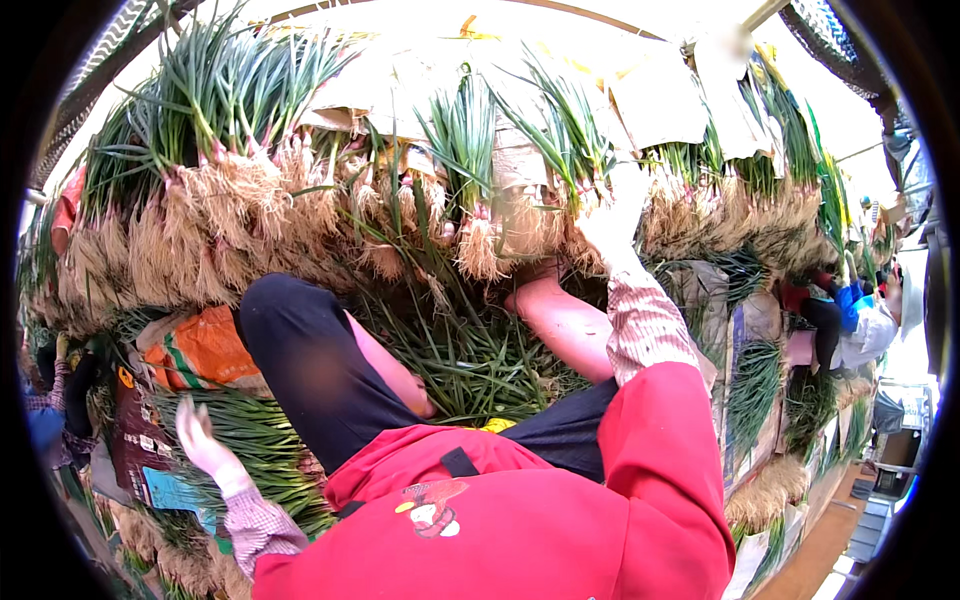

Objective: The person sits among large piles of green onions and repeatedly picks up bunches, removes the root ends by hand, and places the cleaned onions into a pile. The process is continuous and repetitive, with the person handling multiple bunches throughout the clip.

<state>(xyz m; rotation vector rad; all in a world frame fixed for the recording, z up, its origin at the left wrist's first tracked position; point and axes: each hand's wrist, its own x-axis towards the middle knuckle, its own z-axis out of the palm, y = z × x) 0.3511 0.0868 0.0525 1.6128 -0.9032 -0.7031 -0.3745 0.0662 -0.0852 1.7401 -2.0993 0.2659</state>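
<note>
My left hand (201, 442) is lifted beside my knee, fingers spread and holding nothing, over a heap of green leafy onion or garlic plants (262, 439). My right hand (611, 217) reaches forward to the roots of a bunch of young plants with pinkish bulbs (581, 169) on the raised row; glare washes out its fingers, so its grip cannot be told. Left of it, a smaller bunch (478, 187) stands upright with its pale roots downward. Loose green leaves (480, 367) lie between my legs.
A long row of rooted bunches (217, 217) spans the front, partly under pale sacks (660, 97). An orange sack (202, 349) lies by my left knee. More bunches (754, 390) lie at the right. Other people (862, 322) sit at the far right and far left.
</note>
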